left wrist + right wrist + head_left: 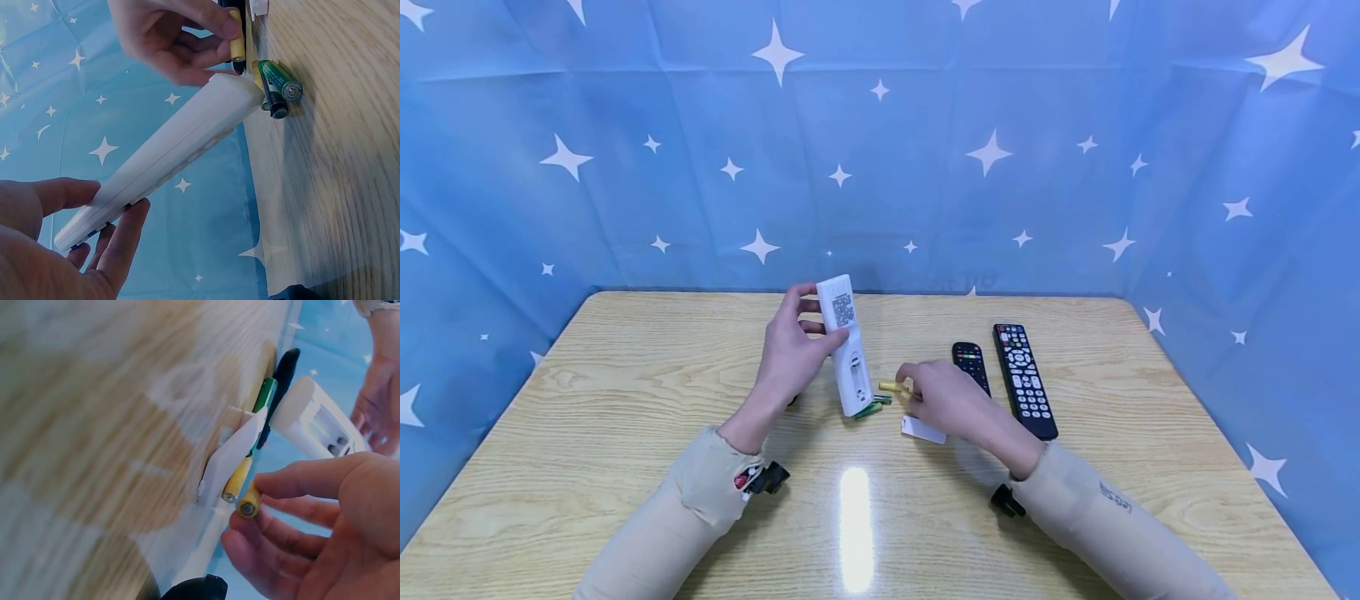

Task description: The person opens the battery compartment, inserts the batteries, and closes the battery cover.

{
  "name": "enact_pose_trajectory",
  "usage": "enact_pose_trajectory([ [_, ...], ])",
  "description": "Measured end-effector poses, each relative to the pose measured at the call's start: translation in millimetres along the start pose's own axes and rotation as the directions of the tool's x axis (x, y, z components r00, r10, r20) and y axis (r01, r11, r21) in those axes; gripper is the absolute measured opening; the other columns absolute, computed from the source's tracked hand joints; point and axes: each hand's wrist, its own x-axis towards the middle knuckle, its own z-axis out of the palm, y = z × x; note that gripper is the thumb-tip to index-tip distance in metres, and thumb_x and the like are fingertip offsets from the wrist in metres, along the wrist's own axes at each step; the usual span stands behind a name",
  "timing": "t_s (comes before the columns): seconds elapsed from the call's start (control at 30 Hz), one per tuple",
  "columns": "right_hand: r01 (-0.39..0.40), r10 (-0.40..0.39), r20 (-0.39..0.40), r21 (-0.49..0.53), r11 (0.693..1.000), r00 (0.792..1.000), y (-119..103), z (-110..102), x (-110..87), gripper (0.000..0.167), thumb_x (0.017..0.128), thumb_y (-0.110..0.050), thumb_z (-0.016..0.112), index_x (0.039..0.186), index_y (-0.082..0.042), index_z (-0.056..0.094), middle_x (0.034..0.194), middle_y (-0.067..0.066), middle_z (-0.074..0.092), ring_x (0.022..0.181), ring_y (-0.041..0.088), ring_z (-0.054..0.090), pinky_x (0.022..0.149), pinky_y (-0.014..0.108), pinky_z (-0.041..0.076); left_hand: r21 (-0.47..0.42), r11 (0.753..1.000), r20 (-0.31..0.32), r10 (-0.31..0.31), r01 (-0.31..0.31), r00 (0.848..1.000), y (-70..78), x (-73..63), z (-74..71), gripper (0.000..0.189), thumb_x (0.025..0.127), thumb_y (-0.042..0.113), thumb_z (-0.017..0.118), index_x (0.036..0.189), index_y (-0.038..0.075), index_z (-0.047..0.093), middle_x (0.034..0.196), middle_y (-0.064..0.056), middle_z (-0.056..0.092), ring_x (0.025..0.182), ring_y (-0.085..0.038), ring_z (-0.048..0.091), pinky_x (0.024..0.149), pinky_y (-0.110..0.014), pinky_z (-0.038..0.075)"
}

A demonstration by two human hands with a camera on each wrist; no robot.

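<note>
My left hand grips a white remote control by its upper part, thumb on the back and fingers along the other side. The remote is tilted above the table, and its uncovered battery compartment shows in the head view; no battery is visible inside. To its right, my right hand pinches a yellow battery between thumb and fingers. Green batteries lie on the table under the remote's lower end, and another yellow battery lies close by. A white battery cover rests just below my right hand.
Two black remotes lie on the right: a smaller one, partly behind my right hand, and a longer one. A dark item is mostly hidden beneath my left wrist. Behind the wooden table hangs a blue star-patterned cloth.
</note>
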Motion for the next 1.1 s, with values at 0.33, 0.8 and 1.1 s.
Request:
enact_pose_trajectory([
  [0.33,0.115,-0.111,-0.083,0.051,0.992,0.990,1.4,-2.9,-0.8,0.024,0.090,0.000,0.068,0.114,-0.005,0.071,0.075,-0.005,0.060,0.060,0.009,0.051,0.056,0.027,0.047,0.002,1.000,0.001,-0.010,0.010,1.000,-1.2,0.6,1.2,0.067,0.088,0.001,0.079,0.145,0.010,0.043,0.123,-0.014,0.060,0.099,-0.031,0.068,0.072,-0.036,0.061],
  [0.8,0.213,-0.177,-0.230,0.140,0.967,0.957,-12.2,-8.5,-2.9,0.018,0.091,0.001,0.070,0.108,-0.003,0.069,0.086,-0.002,0.063,0.069,0.009,0.056,0.059,0.025,0.051,-0.011,1.000,0.016,-0.014,0.014,1.000,-0.9,0.9,3.7,0.066,0.090,0.001,0.078,0.145,0.009,0.043,0.123,-0.014,0.059,0.099,-0.031,0.068,0.073,-0.036,0.061],
  [1.1,0.242,-0.174,-0.278,0.231,0.943,0.945,-16.5,-9.5,-3.3,0.012,0.094,-0.001,0.071,0.104,-0.006,0.067,0.087,-0.001,0.067,0.075,0.008,0.065,0.063,0.023,0.055,-0.033,0.999,0.035,-0.018,0.019,0.999,0.9,0.6,5.0,0.068,0.089,-0.001,0.078,0.147,0.009,0.042,0.125,-0.015,0.059,0.099,-0.032,0.068,0.073,-0.037,0.062],
])
